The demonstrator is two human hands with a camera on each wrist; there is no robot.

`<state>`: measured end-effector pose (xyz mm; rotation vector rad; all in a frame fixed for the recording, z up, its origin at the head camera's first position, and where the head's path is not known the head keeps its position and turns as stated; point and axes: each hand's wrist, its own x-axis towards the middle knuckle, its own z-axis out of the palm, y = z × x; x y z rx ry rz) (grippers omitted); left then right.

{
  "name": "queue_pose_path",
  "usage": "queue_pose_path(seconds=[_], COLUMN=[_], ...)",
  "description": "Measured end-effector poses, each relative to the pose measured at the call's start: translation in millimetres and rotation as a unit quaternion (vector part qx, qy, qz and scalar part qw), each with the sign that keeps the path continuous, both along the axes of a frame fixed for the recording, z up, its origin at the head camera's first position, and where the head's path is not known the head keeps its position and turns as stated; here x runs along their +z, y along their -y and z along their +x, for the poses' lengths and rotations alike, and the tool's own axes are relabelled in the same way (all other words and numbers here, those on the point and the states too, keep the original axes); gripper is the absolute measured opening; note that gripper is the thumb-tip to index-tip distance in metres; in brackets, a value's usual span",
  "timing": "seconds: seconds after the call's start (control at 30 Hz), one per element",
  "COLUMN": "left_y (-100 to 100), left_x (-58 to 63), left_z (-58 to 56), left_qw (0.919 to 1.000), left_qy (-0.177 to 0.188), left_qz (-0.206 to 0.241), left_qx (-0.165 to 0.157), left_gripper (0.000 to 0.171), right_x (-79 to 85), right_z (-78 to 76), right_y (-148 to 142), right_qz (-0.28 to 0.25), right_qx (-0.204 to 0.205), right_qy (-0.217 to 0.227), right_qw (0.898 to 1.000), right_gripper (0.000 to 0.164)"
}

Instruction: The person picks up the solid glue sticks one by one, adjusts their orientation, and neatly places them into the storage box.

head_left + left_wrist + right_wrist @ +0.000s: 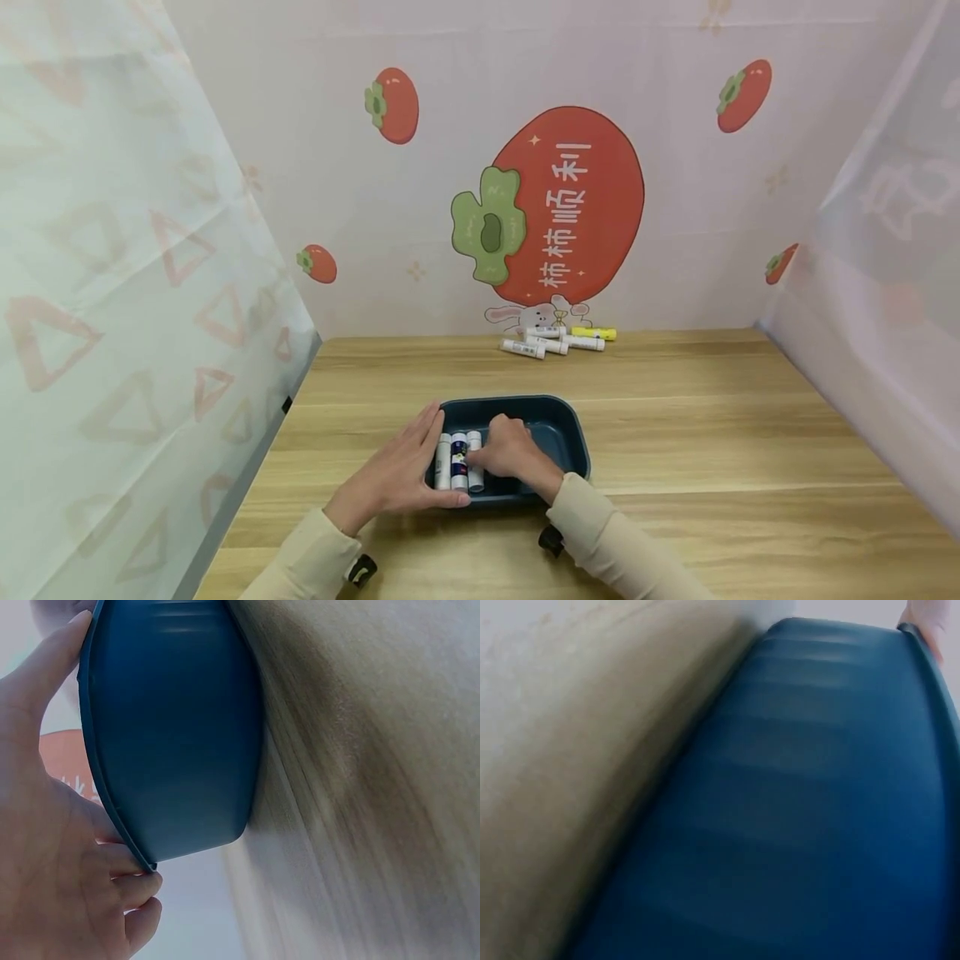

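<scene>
A dark blue tray [555,417] stands on the table. At its left end several glue sticks lie side by side: a white glue stick [443,462], a glue stick with a dark blue label [459,475], and another white glue stick [476,479]. My left hand [397,471] rests on the tray's left rim, its fingers along the side and thumb along the front edge. In the left wrist view that hand [60,847] touches the blue rim. My right hand [513,450] reaches inside the tray with curled fingers and holds the rightmost white glue stick; some fingertips are hidden.
At the table's back edge lie several white glue sticks [522,348] and a yellow glue stick [593,333]. A printed cloth [420,192] hangs behind the wooden table [697,417], with more cloth at both sides.
</scene>
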<state>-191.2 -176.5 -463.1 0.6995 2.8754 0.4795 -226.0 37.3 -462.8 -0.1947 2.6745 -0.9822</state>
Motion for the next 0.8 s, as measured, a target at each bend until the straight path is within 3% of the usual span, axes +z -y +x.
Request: queue_pose_path(seconds=[0.17,0.37,0.47,0.63,0.8], left_y=[-0.1,0.0,-0.1,-0.2,1.0], left_x=[0.6,1.5,1.4,1.7,2.2], left_z=[1.2,1.9,2.0,2.4,2.6], left_qw=[1.0,0.9999,1.0,1.0,1.0], left_qy=[0.004,0.003,0.002,0.001,0.0], left_qz=[0.005,0.008,0.005,0.001,0.003], left_qx=[-0.001,0.006,0.007,0.008,0.004], left_gripper=[0.129,0.13,0.131,0.131,0.132], right_x=[17.5,41.8,49.4,51.7,39.4], right_z=[-3.3,-19.1,-30.6,-55.9,-85.6], right_y=[-19.0,-56.3,-79.8,-118.2,-140.5], right_qz=[0.001,-0.016,-0.031,-0.044,-0.018], right_qx=[0.003,0.018,0.024,0.047,0.07], right_qy=[0.001,-0.07,-0.109,-0.174,-0.228], right_qw=[1.0,0.997,0.993,0.983,0.971], right_gripper=[0.037,0.022,0.024,0.027,0.032])
